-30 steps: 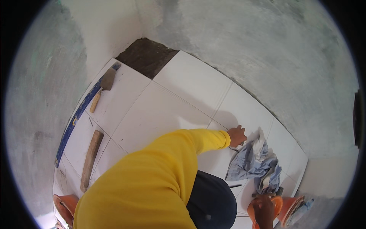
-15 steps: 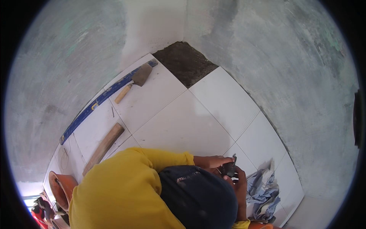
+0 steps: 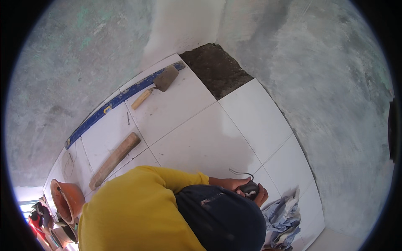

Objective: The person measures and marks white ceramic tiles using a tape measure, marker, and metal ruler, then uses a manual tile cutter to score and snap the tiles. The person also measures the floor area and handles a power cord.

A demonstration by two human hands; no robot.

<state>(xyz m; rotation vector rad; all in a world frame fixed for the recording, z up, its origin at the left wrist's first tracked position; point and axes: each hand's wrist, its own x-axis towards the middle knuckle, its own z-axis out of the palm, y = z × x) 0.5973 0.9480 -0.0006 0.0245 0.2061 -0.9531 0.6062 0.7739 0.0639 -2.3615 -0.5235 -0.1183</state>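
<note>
We see soft, even daylight with no hard shadows. The white floor tiles [image 3: 201, 138] glare mildly near the centre, and a paler wash brightens the wall [image 3: 184, 25] at twelve o'clock. Strong fisheye curvature bends the tile joints, and a black vignette rings the frame. Focus softens toward the rim, most at seven o'clock.

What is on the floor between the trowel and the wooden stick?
In the head view, only bare white tile lies between the trowel and the wooden stick.
</note>
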